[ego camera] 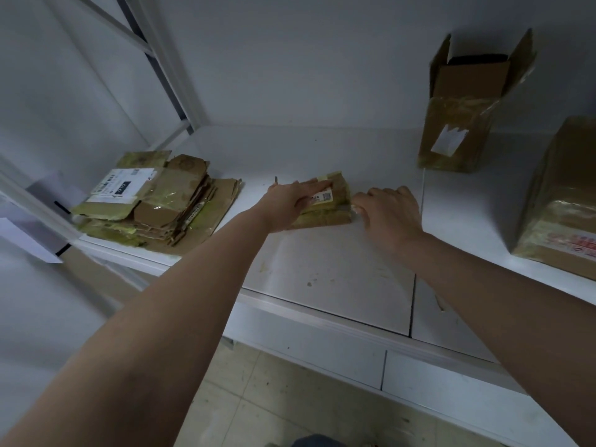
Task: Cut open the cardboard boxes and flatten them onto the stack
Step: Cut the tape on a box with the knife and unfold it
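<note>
White shelf (322,272), left hand (292,201) flat on small box (332,201), right hand (387,211) curled beside

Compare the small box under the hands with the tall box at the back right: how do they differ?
The small box lies low and flat on the shelf, still taped shut; the tall box stands upright with its top flaps open. The left hand presses on the small box and the right hand is at its edge; nothing touches the tall box. Both are brown, taped, labelled cardboard.

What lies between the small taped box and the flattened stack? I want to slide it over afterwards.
Nothing visible: bare white shelf separates the small taped box from the flattened stack to its left. The left hand rests on the box; the right hand is at its right end.
</note>
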Demonstrator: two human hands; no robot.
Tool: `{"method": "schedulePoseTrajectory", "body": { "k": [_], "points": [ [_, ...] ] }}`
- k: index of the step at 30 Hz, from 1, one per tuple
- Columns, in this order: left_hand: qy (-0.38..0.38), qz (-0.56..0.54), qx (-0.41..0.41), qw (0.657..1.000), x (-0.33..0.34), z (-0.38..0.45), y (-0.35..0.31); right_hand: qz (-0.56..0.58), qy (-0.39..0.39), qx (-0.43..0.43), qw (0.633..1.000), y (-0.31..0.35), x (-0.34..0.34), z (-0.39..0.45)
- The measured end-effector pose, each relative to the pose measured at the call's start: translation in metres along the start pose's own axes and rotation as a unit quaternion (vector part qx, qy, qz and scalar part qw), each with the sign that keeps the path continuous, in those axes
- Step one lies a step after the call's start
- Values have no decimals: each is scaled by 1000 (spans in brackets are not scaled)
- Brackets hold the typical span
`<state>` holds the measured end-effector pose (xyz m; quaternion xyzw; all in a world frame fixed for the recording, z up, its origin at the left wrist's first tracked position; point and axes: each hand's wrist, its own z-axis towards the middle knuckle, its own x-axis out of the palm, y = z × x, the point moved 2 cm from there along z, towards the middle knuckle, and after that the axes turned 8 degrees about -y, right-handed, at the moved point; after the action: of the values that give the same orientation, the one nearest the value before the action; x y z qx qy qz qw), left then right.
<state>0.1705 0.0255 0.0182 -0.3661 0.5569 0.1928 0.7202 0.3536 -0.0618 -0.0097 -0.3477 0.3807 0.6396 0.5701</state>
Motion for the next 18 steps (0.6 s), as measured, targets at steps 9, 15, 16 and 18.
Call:
{"method": "schedulePoseTrajectory", "body": {
  "k": [9, 15, 16, 18],
  "points": [
    [14, 18, -7, 1000, -3, -3, -6, -17, 99, -71, 992, 0, -7, -9],
    [13, 7, -3, 1000, -2, -5, -5, 25, -16, 4, 1000, -8, -12, -21],
    [14, 7, -3, 1000, -2, -5, -5, 18, -26, 14, 999, -12, -13, -20],
    [14, 7, -2, 1000, -2, -4, -4, 3, -22, 34, 999, -17, -11, -19]
  ]
}}
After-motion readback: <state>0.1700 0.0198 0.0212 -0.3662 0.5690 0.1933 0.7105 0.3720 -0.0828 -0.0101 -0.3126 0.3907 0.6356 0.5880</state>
